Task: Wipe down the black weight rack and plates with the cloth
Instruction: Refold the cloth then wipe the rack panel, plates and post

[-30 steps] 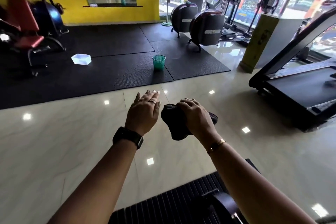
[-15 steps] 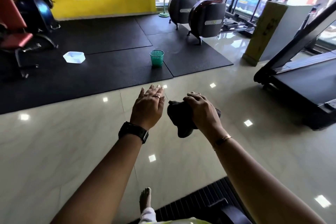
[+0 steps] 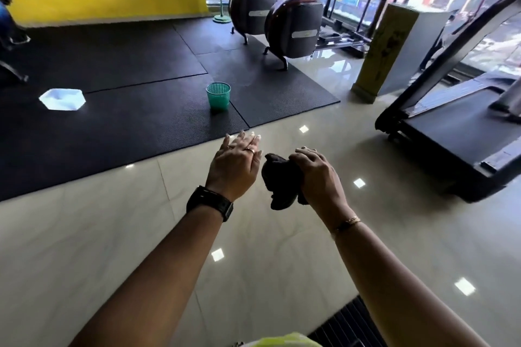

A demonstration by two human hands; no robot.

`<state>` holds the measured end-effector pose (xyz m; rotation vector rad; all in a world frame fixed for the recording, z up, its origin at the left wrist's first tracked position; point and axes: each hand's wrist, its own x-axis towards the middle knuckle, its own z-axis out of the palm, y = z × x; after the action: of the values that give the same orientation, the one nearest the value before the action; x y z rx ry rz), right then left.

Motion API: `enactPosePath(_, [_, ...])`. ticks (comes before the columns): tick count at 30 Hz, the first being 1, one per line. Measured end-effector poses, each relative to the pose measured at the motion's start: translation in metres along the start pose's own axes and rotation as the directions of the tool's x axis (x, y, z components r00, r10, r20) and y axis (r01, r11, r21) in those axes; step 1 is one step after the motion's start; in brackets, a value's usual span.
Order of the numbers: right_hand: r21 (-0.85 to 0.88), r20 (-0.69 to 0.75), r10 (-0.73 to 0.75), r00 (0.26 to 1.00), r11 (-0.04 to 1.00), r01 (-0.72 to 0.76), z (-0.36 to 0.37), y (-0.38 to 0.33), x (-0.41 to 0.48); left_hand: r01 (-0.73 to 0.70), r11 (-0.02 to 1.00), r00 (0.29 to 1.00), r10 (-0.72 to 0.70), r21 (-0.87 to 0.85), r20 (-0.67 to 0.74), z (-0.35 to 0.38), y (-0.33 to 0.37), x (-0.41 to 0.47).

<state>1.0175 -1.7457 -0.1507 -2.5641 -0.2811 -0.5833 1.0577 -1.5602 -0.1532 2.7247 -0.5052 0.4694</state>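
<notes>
Glossy beige floor tiles [image 3: 84, 248] fill the near field; a ribbed black mat corner [image 3: 342, 324] shows at the bottom edge, and a sliver of yellow-green garment [image 3: 282, 342] lies below it.

Both forearms reach forward over the tiles. Left hand [image 3: 235, 166]: flat, palm down, digits extended and together, grip empty; black watch [image 3: 210, 203] on the wrist, ring on one finger. It sits just beside the cloth, and contact cannot be resolved.

Right hand [image 3: 317, 175]: grip closed over a dark cloth [image 3: 279, 182], bunched into a wad. Gold bracelet [image 3: 345, 224] on the wrist. The cloth is held in the air above the tiles, between the two hands, touching no surface.

Cloth orientation: long axis runs roughly near-to-far, slightly oblique; one lobe points away toward the mats, the other hangs toward the camera below the palm. Crumpled, no flat wiping face presented.

Farther out: black rubber floor mats [image 3: 112, 121], a green mesh bin [image 3: 218, 96], a white hexagonal patch [image 3: 62, 98] whose nature is unclear, two exercise bikes [image 3: 293, 28], a treadmill [image 3: 451, 132] at right, yellow wall [image 3: 183, 0].

Progress, as judged: no weight rack or plates are in view, so nothing shows what has been wiped. The cloth is in hand and off any surface. Wiping is either finished or between passes; this frame cannot settle which.
</notes>
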Motion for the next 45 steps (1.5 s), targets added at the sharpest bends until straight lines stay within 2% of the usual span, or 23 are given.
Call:
enactPosePath(5, [-0.039,-0.078,0.053,0.996,0.998,-0.056,0.011,0.028,0.024,-0.050,0.996,0.999,0.049,-0.072,-0.022,0.023,-0.008,0.047])
enactPosePath(12, [-0.100,-0.187,0.144,0.972,0.981,-0.165,0.014,0.100,0.053,-0.132,0.982,0.985,0.145,-0.132,0.098,0.075,0.018,0.112])
enactPosePath(23, [-0.191,-0.301,0.193,0.934,0.947,-0.258,-0.011,0.244,0.138,-0.276,0.944,0.947,0.300,-0.183,0.117,0.152,0.102,0.274])
enactPosePath(27, [-0.267,-0.284,0.175,0.943,0.930,-0.253,-0.027,0.292,0.158,-0.302,0.927,0.934,0.334,-0.221,0.124,0.187,0.134,0.312])
enactPosePath(32, [-0.326,-0.330,0.219,0.918,0.886,-0.328,-0.042,0.343,0.160,-0.384,0.880,0.891,0.433,-0.280,0.135,0.222,0.177,0.351])
enactPosePath(40, [-0.374,-0.473,0.325,0.819,0.768,-0.520,-0.073,0.420,0.167,-0.509,0.765,0.796,0.593,-0.394,0.123,0.273,0.255,0.424])
enactPosePath(45, [-0.400,-0.538,0.399,0.743,0.655,-0.641,-0.091,0.472,0.181,-0.612,0.647,0.684,0.722,-0.454,0.108,0.317,0.304,0.479])
